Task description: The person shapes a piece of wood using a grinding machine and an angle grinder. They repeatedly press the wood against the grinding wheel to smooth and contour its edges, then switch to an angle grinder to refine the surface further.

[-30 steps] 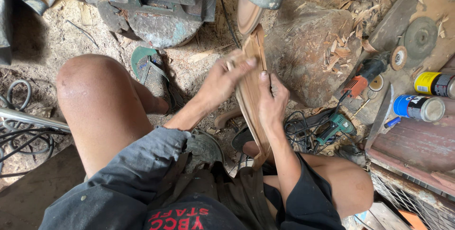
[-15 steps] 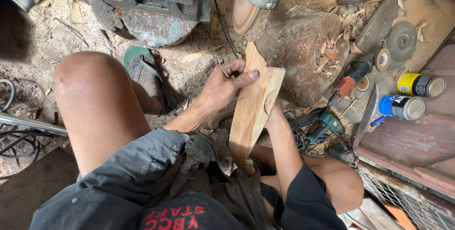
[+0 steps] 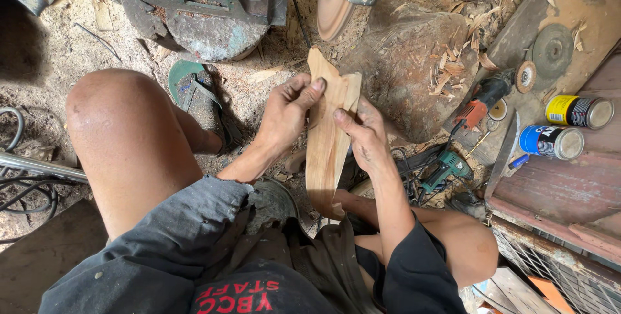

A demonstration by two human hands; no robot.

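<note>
The left hand (image 3: 284, 117) and right hand (image 3: 362, 134) both grip a flat wood piece (image 3: 328, 139), just left of a big log (image 3: 407, 62); 2 cans (image 3: 569, 126) lie right of the log.

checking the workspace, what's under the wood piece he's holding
Below the wood piece, held by the left hand and right hand, lie sandy ground and a sandal. Directly beneath it is hidden.

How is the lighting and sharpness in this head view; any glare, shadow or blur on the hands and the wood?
Head view: even daylight, no glare; wooden piece, left hand and right hand are sharp; deep shadow sits along the left edge and under the knee; the cans curve slightly toward the frame edge.
</note>
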